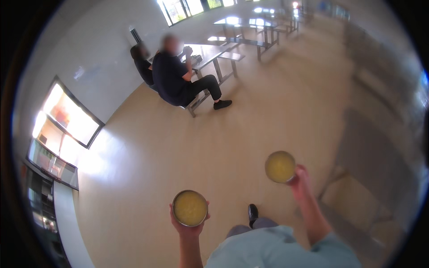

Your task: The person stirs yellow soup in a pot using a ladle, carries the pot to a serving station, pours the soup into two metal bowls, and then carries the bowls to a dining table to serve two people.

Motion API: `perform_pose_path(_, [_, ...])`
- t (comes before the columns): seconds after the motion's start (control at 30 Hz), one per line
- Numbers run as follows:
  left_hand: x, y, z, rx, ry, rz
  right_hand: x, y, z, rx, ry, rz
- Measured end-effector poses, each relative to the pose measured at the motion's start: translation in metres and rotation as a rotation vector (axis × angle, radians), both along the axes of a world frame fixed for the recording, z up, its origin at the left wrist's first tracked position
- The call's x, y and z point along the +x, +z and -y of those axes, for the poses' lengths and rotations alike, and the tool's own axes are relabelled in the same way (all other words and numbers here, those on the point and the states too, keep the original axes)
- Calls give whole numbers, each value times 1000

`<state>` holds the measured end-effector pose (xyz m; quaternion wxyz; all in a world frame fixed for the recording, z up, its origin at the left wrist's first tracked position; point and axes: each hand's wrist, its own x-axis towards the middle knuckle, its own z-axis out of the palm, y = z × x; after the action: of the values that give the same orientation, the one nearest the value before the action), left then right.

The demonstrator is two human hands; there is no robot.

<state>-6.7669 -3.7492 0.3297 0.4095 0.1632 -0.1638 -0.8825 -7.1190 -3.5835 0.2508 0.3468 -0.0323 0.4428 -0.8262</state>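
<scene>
My left hand [189, 230] is wrapped round a metal bowl of yellow soup [191, 208], its fingers and thumb showing at both sides of the rim. Further forward and to the right, my right hand [301, 175] grips a second metal bowl of yellow soup [280, 166] by its right side. Both bowls look nearly level and full of a pale yellow liquid. They are held apart from each other, above the floor. Some of the fingers are hidden beneath and behind the bowls.
Two seated people in dark clothes [172, 80] are at a metal table with attached benches [210, 56], far left. More metal tables [250, 22] stand behind. A lit doorway [73, 114] opens on the left. Blurred grey tables [375, 156] line the right. My shoe [253, 212] shows on the tan floor [147, 156].
</scene>
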Motion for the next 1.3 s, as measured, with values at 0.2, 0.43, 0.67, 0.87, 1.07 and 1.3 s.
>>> perform_pose_path(0.2, [-85,-1,113,-20,10,33,-89,1,131,34,46,2])
perform_pose_path(0.43, [-193,2,241,-28,14,7,-189,2,282,-53,78,-27])
perform_pose_path(0.67, [-279,40,344,-14,127,118,-271,18,430,-41,161,26])
perform_pose_path(0.87, [-351,45,426,-32,206,115,-348,30,566,-52,242,15])
perform_pose_path(1.07, [-406,53,480,42,266,47,-402,15,675,-13,389,60])
perform_pose_path(1.3, [-442,48,533,178,299,-71,-449,-13,763,23,429,77])
